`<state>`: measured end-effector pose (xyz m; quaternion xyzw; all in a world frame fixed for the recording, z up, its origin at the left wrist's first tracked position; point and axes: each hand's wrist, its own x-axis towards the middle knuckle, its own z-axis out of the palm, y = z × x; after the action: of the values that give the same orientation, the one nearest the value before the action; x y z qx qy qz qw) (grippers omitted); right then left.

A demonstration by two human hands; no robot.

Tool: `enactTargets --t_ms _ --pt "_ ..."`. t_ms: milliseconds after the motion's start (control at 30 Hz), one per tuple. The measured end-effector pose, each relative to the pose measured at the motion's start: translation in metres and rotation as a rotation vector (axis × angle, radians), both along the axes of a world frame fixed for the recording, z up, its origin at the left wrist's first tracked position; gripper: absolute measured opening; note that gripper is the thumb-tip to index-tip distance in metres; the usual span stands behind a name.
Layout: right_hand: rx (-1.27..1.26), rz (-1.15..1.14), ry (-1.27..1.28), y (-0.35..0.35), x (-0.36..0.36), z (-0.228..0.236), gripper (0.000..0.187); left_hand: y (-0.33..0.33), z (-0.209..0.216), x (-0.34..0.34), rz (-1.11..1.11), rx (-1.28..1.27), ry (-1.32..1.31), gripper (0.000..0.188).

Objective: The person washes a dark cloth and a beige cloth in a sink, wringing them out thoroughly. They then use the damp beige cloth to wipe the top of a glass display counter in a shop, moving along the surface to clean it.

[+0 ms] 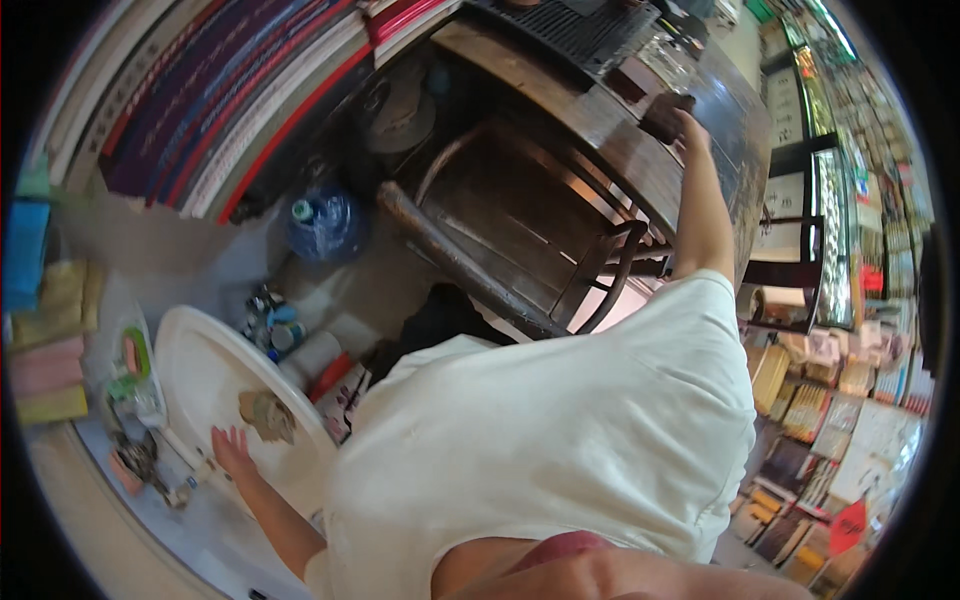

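Observation:
My left hand (232,452) reaches over a white washbasin (190,350) at the lower left, fingers spread and holding nothing. Close beside it in the basin lies a crumpled brownish cloth-like thing (267,416). A tap (195,468) stands at the basin's rim near this hand. My right arm stretches far out over a dark wooden table (735,95) at the upper right. There my right hand (690,130) grips a small dark brown object (662,118); its exact kind is unclear, and some of the fingers are hidden.
A dark wooden armchair (500,215) stands against the table. A black slatted tray (570,40) rests on the tabletop. Stacked books (230,95) fill the upper left, above a blue water jug (328,225). Coloured cloths (50,335) hang at the left. Crowded shelves (890,180) line the right.

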<state>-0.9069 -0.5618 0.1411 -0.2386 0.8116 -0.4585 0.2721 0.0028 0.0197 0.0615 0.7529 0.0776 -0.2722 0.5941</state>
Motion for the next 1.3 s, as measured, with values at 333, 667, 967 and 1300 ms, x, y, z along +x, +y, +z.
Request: enactTargets --t_ms 333,667,967,1300 --pt "-0.853 1.201 0.096 0.055 0.420 0.132 0.027 0.037 0.019 -0.068 0.046 -0.075 -0.106 0.039" --pt "-0.855 3.170 0.560 0.327 0.711 0.073 0.027 0.098 0.053 -0.052 0.166 0.099 -0.649 0.032" --pt "-0.239 2.988 1.016 0.425 0.886 -0.124 0.056 0.084 0.087 0.055 0.045 0.284 -0.870 0.028" --pt "0.660 2.920 0.159 0.448 0.966 -0.221 0.047 0.022 0.063 0.084 0.356 0.181 -1.111 0.023"
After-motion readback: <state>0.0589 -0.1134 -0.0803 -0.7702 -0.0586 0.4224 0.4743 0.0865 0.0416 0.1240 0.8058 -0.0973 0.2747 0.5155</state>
